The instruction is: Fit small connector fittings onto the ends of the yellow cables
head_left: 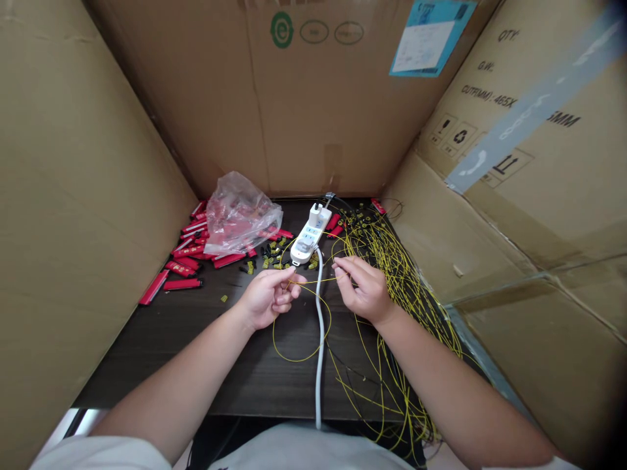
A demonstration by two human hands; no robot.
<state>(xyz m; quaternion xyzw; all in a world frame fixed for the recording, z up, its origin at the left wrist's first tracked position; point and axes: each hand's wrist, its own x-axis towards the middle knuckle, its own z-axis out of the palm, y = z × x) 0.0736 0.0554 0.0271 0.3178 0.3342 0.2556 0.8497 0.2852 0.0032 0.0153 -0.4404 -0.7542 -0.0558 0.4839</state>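
Note:
My left hand (267,299) pinches a thin yellow wire (297,360) between thumb and index finger, the other fingers curled loosely. Across from it, my right hand (365,288) is closed in a pinch on the same wire, as far as I can make out. A length of the wire runs between the two hands, and a slack loop hangs below, crossing the white power cord (321,326). Just beyond my fingertips lies a white power strip (313,232) with plugs in it. A tangled bundle of yellow wires (411,281) spreads beside and under my right forearm.
Red flat pieces (183,284) and a clear plastic bag (240,212) lie at the back left. Small black and yellow parts (277,251) are scattered around the strip. Cardboard walls (294,117) enclose the dark tabletop (196,359) on the left, back and right.

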